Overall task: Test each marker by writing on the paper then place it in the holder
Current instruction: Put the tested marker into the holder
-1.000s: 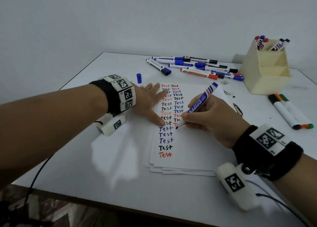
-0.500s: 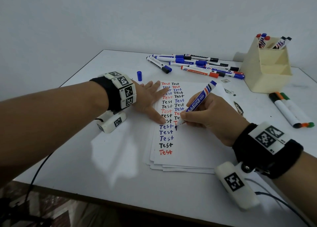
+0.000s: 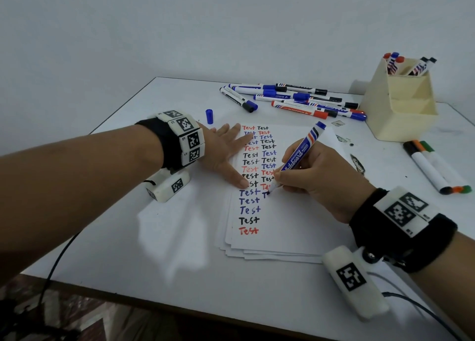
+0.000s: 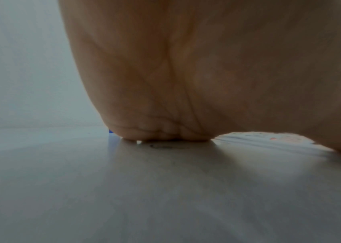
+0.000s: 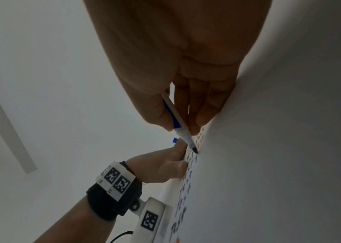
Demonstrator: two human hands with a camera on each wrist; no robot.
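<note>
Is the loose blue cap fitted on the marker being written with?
No, the blue cap stands alone on the table beyond the left hand, apart from the marker.

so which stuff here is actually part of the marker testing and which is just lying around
Part of the job:
- marker gripped in the right hand, tip on the paper
- left hand flat, pressing the paper
- loose blue cap
- marker pile waiting
- holder

Lying about:
- three fat markers beside the holder
- ink smudges on the table
</note>
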